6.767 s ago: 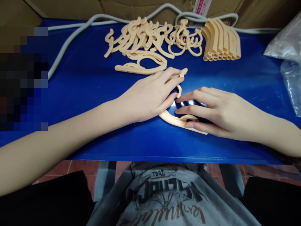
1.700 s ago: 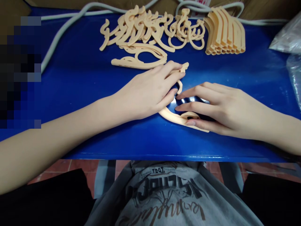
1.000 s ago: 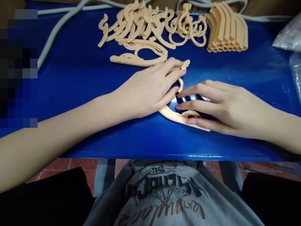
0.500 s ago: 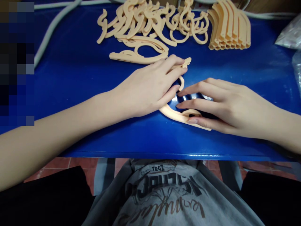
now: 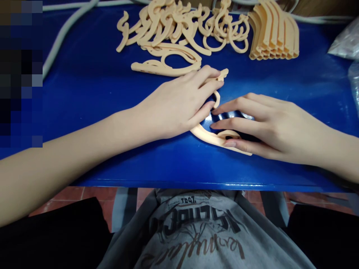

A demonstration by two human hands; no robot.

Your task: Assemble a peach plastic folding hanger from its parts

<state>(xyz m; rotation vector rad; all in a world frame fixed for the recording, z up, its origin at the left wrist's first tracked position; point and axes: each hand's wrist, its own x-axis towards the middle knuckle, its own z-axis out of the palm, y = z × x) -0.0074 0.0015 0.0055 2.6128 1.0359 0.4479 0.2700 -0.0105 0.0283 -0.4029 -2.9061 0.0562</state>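
Observation:
On the blue tabletop lies a beige plastic folding hanger (image 5: pixel 206 135), partly hidden under my hands. My left hand (image 5: pixel 179 99) rests palm down over its upper part, fingers apart and stretched across it. The hook (image 5: pixel 217 99) curves out beside the left thumb, and a narrow end (image 5: pixel 225 72) shows past the fingertips. My right hand (image 5: pixel 269 125) is open, with its thumb on the lower arm of the hanger and two fingertips reaching close to the hook. What lies under the left palm is hidden.
Behind my left hand lies another beige hanger (image 5: pixel 157 68). Farther back are a heap of loose curved beige parts (image 5: pixel 165 24) and a neat stack of beige arms (image 5: pixel 273 33). White cables (image 5: pixel 66 33) run along the back left; clear plastic bags (image 5: pixel 346 41) sit at right.

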